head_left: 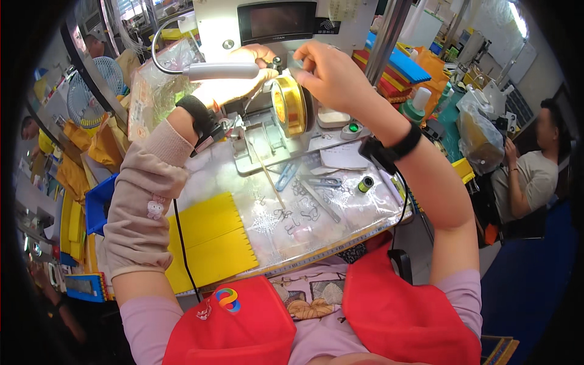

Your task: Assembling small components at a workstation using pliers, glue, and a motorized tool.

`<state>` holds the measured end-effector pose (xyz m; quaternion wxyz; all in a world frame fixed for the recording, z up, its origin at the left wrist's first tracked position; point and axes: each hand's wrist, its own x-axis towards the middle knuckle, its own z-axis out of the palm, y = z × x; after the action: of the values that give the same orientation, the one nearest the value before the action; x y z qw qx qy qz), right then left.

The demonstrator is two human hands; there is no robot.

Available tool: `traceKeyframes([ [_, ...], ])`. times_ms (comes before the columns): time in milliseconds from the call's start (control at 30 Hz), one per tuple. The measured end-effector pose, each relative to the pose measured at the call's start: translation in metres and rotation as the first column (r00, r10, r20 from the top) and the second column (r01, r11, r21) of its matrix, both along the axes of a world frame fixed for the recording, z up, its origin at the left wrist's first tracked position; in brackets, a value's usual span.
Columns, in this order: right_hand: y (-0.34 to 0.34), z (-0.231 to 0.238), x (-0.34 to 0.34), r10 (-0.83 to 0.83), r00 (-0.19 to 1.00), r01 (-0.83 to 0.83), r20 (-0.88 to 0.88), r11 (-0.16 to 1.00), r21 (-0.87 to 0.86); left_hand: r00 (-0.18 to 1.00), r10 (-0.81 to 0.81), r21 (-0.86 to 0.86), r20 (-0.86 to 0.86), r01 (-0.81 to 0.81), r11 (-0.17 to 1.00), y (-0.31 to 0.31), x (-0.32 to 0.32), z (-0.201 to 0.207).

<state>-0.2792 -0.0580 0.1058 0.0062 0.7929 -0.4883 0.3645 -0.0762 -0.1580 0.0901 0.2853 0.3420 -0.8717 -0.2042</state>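
Yellow fabric pieces [210, 240] are laid flat on the desk [316, 234]. Farther off, a gold ribbon spool [288, 104] is stood on edge, axis sideways; light, slippery, best held by its rim. Left hand [234, 76] is curled beside it; right hand [328, 73] is pinched, seemingly on thread.

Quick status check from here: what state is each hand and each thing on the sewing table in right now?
Left hand: raised at the machine head, brightly lit.
Right hand: raised, fingertips pinched beside the gold tape roll.
Gold tape roll: upright on edge.
Machine screen: dark.
Lamp: on.
Yellow fabric: flat.
Thread spool: lying loose.
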Motion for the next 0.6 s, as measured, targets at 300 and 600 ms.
traceKeyframes([
  [300, -0.048, 0.015, 0.032, -0.226, 0.911, 0.224, -0.344, 0.974, -0.045, 0.977, -0.081, 0.021, -0.198, 0.087, 0.996, -0.005, -0.004, -0.009],
  [600, -0.078, -0.001, 0.011, 0.367, 0.913, -0.398, -0.177, 0.897, -0.190, 0.931, -0.130, 0.143, -0.341, 0.188, 0.972, -0.021, 0.001, -0.025],
])
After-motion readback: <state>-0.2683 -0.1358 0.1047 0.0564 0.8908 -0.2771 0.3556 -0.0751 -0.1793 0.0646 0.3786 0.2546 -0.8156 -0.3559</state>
